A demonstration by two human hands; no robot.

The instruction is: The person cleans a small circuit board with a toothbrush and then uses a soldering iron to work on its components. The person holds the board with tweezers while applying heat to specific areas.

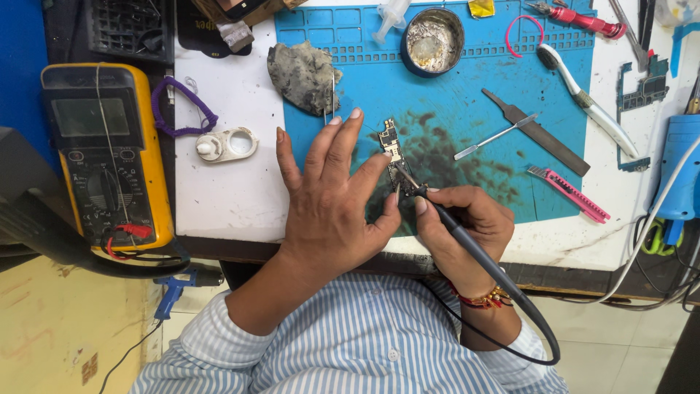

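A small phone circuit board (391,148) lies on the stained blue work mat (467,95). My left hand (332,197) rests flat beside it, fingers spread, with the thumb and forefinger pressing on the board's near end. My right hand (459,226) grips a black soldering iron (445,219) like a pen, its tip touching the board by my left thumb. The iron's black cable loops back past my wrist.
A yellow multimeter (106,153) sits at the left. On the mat are a round metal tin (432,41), a grey dirty sponge (304,75), tweezers (496,136), a flat metal tool (536,133), a pink cutter (569,193) and a white-handled brush (587,102). A blue tool (678,168) stands at right.
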